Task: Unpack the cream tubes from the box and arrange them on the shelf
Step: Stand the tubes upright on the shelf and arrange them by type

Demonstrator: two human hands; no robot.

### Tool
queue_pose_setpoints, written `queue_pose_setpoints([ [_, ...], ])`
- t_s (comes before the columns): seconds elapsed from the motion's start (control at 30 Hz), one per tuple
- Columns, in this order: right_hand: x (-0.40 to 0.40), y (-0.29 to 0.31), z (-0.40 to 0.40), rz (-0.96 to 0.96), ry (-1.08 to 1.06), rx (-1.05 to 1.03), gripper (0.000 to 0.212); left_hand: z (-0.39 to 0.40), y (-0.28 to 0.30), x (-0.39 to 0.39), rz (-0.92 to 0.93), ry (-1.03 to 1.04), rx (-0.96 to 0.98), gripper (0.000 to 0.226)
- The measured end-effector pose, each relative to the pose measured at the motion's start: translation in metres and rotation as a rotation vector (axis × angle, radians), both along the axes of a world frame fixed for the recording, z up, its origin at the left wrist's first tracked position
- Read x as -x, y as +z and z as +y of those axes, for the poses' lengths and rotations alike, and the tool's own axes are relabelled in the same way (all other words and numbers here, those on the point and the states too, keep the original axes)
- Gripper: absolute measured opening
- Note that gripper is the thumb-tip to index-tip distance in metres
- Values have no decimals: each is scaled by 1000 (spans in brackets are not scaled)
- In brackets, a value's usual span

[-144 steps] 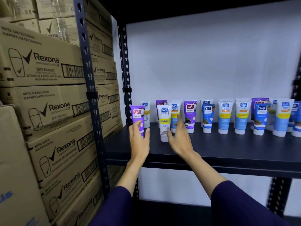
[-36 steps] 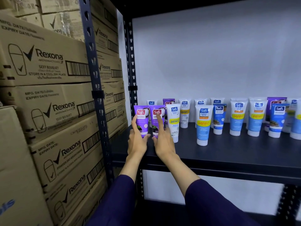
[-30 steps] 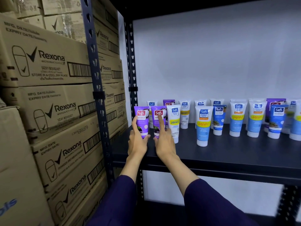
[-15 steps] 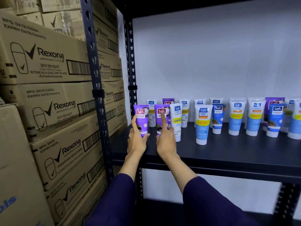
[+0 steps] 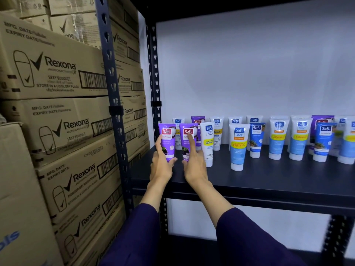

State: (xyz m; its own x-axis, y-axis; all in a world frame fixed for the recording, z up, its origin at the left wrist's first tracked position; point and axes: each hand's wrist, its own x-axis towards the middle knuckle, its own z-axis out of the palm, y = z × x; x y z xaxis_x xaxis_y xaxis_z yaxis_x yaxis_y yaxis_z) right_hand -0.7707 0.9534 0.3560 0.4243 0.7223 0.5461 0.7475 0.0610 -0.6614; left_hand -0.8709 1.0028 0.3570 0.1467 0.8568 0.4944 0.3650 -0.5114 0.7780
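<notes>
Upright, 2 purple Safi tubes (image 5: 166,142), caps down, w/ white logos.

I read "Safi NATURALS" on the left purple tube (image 5: 166,142); its purple neighbour (image 5: 187,140) shows "Safi". The white tube (image 5: 208,143) says "Safi PERFECT WHITE Vitamin C", as does the blue tube (image 5: 238,145). The cartons (image 5: 55,73) read "Rexona", "SEXY BOUQUET", "STORE IN A COOL DRY PLACE", "MFG. DATE", "EXPIRY DATE".

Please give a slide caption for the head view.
Both hands straighten two purple Safi tubes on shelf.
</notes>
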Motion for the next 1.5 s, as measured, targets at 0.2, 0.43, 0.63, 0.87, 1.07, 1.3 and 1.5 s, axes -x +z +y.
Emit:
queue_pose_setpoints([
  [0.2, -4, 0, -17, 3, 7, -88, 76, -16, -2, -3, -95, 59, -150, 82],
  [0.43, -40, 2, -56, 65, -154, -356, 51, -60, -13, -31, -217, 5, -330, 44],
  [0.63, -88, 4, -82, 34, -368, -286, 65, -82, -8, -81, -113, -145, -265, 54],
  [0.87, -107, 2, -81, 163, -213, -43, 101, -92, -1, -115, 37, -145, -76, 87],
  [1.07, -112, 5, -77, 128, -220, 93, 99, -66, -3, -124, 153, -82, -45, 101],
  [1.3, -115, 3, -81, 131, -258, 55, 102, -63, 8, -127, 374, 84, -59, 106],
  [1.5, -120, 2, -81, 139, -297, 38, 108, -65, 7, -122, 191, -164, -13, 107],
])
